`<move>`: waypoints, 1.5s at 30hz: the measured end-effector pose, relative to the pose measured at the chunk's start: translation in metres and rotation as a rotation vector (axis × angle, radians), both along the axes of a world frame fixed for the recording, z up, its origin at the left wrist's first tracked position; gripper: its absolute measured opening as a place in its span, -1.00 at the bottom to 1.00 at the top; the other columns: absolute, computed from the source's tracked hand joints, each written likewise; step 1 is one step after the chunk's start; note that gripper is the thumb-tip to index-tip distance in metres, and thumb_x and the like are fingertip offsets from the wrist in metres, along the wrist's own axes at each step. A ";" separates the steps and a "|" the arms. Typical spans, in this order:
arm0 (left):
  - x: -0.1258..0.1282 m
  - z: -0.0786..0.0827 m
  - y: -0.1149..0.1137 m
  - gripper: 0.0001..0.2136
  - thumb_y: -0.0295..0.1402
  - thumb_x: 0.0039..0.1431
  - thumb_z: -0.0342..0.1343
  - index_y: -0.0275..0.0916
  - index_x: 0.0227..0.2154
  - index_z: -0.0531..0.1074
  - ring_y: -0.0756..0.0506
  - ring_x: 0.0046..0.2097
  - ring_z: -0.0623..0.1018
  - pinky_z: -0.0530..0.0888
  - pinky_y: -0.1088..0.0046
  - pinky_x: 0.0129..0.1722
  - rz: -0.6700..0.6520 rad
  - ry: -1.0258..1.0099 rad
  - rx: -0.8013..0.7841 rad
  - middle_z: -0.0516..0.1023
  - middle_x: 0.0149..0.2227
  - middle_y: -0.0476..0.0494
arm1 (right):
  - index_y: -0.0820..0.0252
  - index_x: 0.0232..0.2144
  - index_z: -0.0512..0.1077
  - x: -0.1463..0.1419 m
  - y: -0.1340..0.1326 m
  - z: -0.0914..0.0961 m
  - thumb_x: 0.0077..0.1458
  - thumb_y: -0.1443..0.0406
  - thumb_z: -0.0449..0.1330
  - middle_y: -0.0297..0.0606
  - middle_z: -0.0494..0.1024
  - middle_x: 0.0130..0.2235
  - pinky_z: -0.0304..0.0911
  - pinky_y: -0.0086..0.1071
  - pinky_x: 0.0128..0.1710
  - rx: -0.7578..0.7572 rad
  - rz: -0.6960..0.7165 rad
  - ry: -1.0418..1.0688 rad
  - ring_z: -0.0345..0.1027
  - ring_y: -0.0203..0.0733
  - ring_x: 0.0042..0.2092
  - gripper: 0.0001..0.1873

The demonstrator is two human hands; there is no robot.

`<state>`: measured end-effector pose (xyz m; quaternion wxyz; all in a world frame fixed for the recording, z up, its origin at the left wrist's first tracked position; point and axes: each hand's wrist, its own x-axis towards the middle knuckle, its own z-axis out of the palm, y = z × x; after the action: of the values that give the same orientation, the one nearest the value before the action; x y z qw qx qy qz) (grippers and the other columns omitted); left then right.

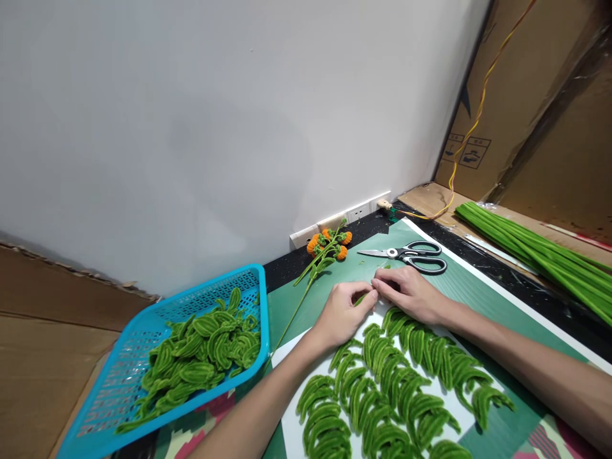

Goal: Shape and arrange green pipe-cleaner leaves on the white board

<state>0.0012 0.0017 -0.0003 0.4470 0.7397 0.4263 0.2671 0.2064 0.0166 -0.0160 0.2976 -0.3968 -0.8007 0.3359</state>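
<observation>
Both hands are together over the green mat (454, 290). My left hand (342, 315) and right hand (411, 293) meet fingertip to fingertip, each pinched on one small green chenille piece (362, 298), held just above the far edge of the white sheet (292, 349). Rows of finished green leaves (392, 376) lie on the sheet. Scissors (411, 255) lie just beyond the right hand. A blue basket (109, 398) of leaves sits to the left.

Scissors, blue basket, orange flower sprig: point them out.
scissors (393, 253), head view, pivot by the handles.
blue basket (210, 284), head view, far rim.
orange flower sprig (313, 243), head view, leftmost blossom.
</observation>
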 end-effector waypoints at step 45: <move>0.000 -0.002 -0.001 -0.65 -0.20 0.41 0.07 -0.30 -0.45 0.48 0.01 -0.37 0.29 0.22 0.47 -0.33 -0.006 -0.031 -0.004 0.38 -0.47 0.03 | 0.13 -0.46 0.24 0.001 0.000 -0.001 0.48 0.09 -0.02 -0.44 0.27 -0.51 -0.03 -0.32 -0.37 -0.016 0.006 -0.004 0.09 -0.30 -0.46 -0.56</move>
<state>0.0009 0.0007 -0.0022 0.4558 0.7359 0.4177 0.2762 0.2072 0.0167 -0.0171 0.2918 -0.3974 -0.7999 0.3421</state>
